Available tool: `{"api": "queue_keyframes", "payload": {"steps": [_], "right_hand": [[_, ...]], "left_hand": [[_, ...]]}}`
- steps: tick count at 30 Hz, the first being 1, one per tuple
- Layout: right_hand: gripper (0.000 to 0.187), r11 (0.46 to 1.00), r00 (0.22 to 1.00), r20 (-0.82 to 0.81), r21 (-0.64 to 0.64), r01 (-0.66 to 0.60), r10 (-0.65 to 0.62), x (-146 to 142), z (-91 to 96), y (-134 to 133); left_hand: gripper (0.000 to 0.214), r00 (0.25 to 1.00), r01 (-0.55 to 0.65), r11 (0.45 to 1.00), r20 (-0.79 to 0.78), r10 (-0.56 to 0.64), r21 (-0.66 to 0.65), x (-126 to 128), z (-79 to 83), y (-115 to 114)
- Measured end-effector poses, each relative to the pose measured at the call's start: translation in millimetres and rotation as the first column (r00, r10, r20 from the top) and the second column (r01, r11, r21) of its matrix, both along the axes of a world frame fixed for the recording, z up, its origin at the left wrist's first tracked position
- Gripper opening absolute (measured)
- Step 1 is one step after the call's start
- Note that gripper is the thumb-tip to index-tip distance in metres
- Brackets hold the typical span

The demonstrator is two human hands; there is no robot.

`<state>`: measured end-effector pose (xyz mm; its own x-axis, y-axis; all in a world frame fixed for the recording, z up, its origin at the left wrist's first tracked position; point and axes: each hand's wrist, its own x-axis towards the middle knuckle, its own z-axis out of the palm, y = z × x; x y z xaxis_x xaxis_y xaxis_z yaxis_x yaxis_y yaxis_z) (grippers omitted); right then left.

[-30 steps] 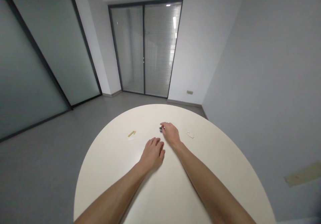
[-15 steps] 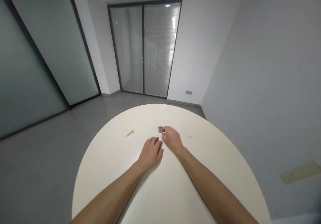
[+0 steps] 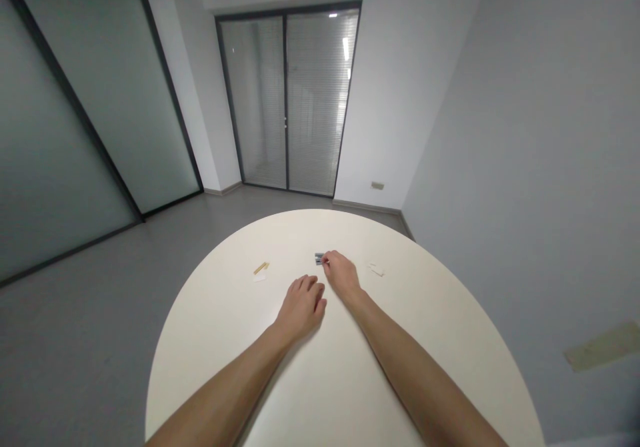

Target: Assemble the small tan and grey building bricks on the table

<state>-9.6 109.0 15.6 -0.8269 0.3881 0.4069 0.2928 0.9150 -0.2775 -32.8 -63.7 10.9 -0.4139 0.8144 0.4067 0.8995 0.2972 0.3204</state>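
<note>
My right hand is at the far middle of the round white table, thumb and fingers pinched together. A small white piece shows faintly at its fingertips, mostly covered by them. Just left of those fingertips lie small grey-blue pieces, partly hidden; their kind is too small to tell. Palm down on the table, my left hand rests nearer to me, fingers loosely stretched and holding nothing.
Thin tan strips lie left of my hands, beside a flat white piece. Thin white pieces lie to the right. Beyond the table stand glass doors and a grey-white wall.
My right hand has shifted slightly left, its fingertips now covering more of the grey-blue pieces and of the white piece. My left hand stays in place. The view has tilted slightly.
</note>
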Motion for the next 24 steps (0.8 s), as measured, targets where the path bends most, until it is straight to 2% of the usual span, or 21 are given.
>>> {"api": "queue_keyframes", "payload": {"steps": [4,9,15,19,22,24], "right_hand": [[0.014,1.0,1.0,0.026,0.005,0.007,-0.007,4.5,2.7,-3.5],[0.013,0.999,0.997,0.061,-0.001,-0.045,0.044,28.4,6.6,-7.2],[0.014,0.977,0.978,0.092,-0.119,-0.175,0.187,68.0,8.7,5.6],[0.019,0.941,0.962,0.028,-0.216,-0.26,0.272,91.9,3.0,10.6],[0.021,0.919,0.955,-0.043,-0.263,-0.293,0.293,105.7,-1.9,8.4],[0.021,0.91,0.953,-0.04,-0.286,-0.299,0.301,111.9,-3.7,6.3]], "left_hand": [[0.019,1.0,0.006,1.0,0.015,-0.006,0.02,-2.0,-1.8,0.3],[0.02,0.998,-0.01,0.998,0.063,0.006,0.063,-11.0,-4.0,0.5],[0.027,0.965,-0.258,0.961,-0.015,0.26,0.095,-45.1,-1.1,-13.0],[0.032,0.858,-0.504,0.862,-0.091,0.506,0.045,-76.3,0.3,-33.3],[0.034,0.802,-0.592,0.805,-0.131,0.583,-0.042,-89.6,-1.2,-42.7],[0.035,0.798,-0.598,0.798,-0.144,0.584,-0.077,-91.2,-2.6,-43.6]]}}
